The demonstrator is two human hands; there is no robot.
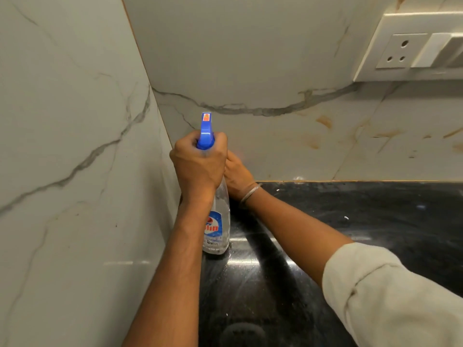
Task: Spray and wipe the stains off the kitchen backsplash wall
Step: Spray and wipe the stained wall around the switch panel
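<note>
A clear spray bottle [217, 221] with a blue trigger head [206, 132] is held in the corner where the side wall [70, 146] meets the kitchen backsplash wall [250, 58]. It is gripped round the neck, just under the trigger head, by the left hand [198, 164], whose fingers are curled tightly about it. The nozzle is pointed away from the camera towards the backsplash, and a blue and red label is seen on the lower body of the bottle. The base of the bottle is seen over the black, glossy bench [350, 221], close to the side wall; whether it rests on the bench cannot be told. The right hand [236, 172] is placed just behind and against the left hand at the bottle's neck, but its fingers are hidden, so it cannot be told whether anything is gripped by it. A thin metal bangle [250, 192] is worn at the right wrist, and a pale rolled sleeve [388, 296] is seen on the right forearm. The backsplash is made of pale marble-patterned tile crossed by a grey vein [263, 111], and orange-brown marks [325, 121] are scattered over its right part. A cream switch plate with a three-pin socket [400, 51] is mounted at the upper right.
</note>
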